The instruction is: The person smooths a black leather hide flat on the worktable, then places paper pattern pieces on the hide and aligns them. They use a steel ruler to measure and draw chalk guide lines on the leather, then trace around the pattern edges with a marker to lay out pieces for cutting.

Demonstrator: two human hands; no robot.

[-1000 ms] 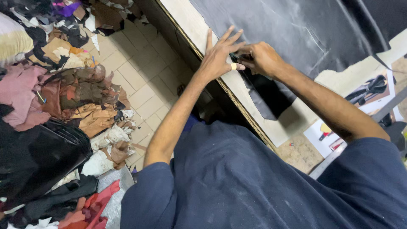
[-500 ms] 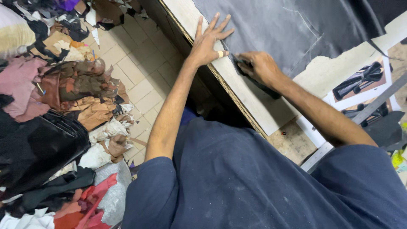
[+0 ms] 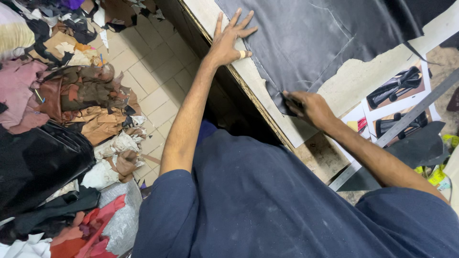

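Note:
A large sheet of dark grey leather [image 3: 306,43] lies spread on a pale worktable [image 3: 267,102]. My left hand [image 3: 229,40] rests flat on the sheet's near edge, fingers spread, a pale band on one finger. My right hand [image 3: 306,107] is closed at the sheet's lower corner, gripping the leather's edge together with a small dark object that I cannot make out. My arms wear dark blue sleeves.
A long metal ruler [image 3: 401,126] lies diagonally to the right, over printed picture sheets [image 3: 392,102] of dark boots. On the tiled floor [image 3: 153,81] to the left sits a heap of leather scraps [image 3: 71,100] in brown, pink, black and red.
My left hand has slid further up the sheet and flattened out. My right hand has drawn back toward me along the leather's edge, away from the left hand.

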